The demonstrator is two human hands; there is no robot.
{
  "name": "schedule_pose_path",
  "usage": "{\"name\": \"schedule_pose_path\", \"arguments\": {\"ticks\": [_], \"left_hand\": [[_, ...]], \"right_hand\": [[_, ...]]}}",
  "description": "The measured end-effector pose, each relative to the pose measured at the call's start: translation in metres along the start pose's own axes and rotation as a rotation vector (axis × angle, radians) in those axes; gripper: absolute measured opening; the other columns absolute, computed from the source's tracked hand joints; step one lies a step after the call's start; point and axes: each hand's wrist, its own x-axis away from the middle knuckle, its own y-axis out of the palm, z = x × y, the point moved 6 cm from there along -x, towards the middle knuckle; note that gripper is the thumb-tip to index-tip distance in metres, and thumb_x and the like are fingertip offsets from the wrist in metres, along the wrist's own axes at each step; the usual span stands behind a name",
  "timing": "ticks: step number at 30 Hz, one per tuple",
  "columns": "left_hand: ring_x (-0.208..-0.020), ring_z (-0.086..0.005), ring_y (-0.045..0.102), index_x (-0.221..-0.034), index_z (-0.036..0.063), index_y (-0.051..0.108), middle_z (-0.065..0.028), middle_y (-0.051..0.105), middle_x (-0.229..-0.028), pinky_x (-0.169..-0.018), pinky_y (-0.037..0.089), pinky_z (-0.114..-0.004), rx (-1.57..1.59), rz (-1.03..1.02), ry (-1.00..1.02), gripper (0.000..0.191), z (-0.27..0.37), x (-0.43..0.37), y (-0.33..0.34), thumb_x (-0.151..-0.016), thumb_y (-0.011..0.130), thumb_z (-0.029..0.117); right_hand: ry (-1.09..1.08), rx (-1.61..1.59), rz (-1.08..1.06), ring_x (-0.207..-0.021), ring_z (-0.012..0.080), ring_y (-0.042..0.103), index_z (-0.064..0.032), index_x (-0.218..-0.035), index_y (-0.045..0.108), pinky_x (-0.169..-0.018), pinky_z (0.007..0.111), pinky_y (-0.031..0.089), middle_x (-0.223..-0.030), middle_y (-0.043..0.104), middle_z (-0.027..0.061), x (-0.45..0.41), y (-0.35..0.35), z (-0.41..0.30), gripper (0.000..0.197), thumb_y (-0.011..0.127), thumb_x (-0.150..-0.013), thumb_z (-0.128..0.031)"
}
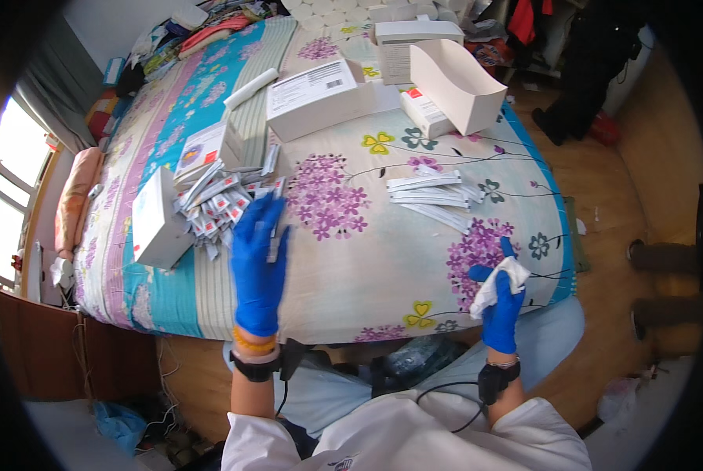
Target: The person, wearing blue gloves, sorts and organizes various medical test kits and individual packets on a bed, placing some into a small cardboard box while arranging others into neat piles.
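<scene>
My left hand (pixel 260 259), in a blue glove, lies at the right edge of a heap of small white sachets (pixel 219 203) with red marks; whether its fingers grip one is hidden. My right hand (pixel 501 294), gloved too, holds a crumpled white cloth or tissue (pixel 498 282) near the bed's front right. Beyond it, several long thin white packets (pixel 431 193) lie loosely stacked on the flowered bedspread (pixel 363 277). Two small white boxes, one upper (pixel 207 150) and one lower (pixel 157 221), stand left of the heap.
A large white box (pixel 316 97), an open white carton (pixel 457 88), a small box (pixel 425 112) and a white roll (pixel 251 88) lie farther back. Folded clothes (pixel 216 32) are at the far left. A person in dark clothes (pixel 593 65) stands at the upper right.
</scene>
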Motion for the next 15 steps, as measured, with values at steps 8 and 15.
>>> {"name": "schedule_pose_path", "arguments": {"ticks": [8, 15], "left_hand": [[-0.092, -0.0312, 0.056, -0.098, 0.0045, 0.062, -0.0124, 0.061, -0.101, -0.078, 0.046, -0.036, 0.124, -0.237, 0.202, 0.023, 0.048, -0.040, 0.143, -0.077, 0.063, 0.013], [-0.081, -0.0293, 0.056, -0.091, 0.0059, 0.061, -0.0113, 0.060, -0.089, -0.070, 0.046, -0.038, 0.004, -0.321, 0.125, 0.018, 0.037, -0.033, 0.172, -0.078, 0.061, 0.018]], "right_hand": [[0.005, -0.053, -0.038, -0.071, 0.0035, 0.046, -0.0039, -0.126, 0.043, -0.061, 0.018, 0.042, -0.086, 0.049, -0.0028, 0.003, 0.012, -0.014, 0.041, 0.054, -0.089, -0.017], [0.045, -0.073, -0.133, -0.059, 0.0074, 0.053, -0.0040, -0.133, 0.035, -0.051, 0.020, 0.043, -0.082, 0.062, 0.0086, 0.005, 0.017, -0.019, 0.051, 0.054, -0.088, -0.019]]}}
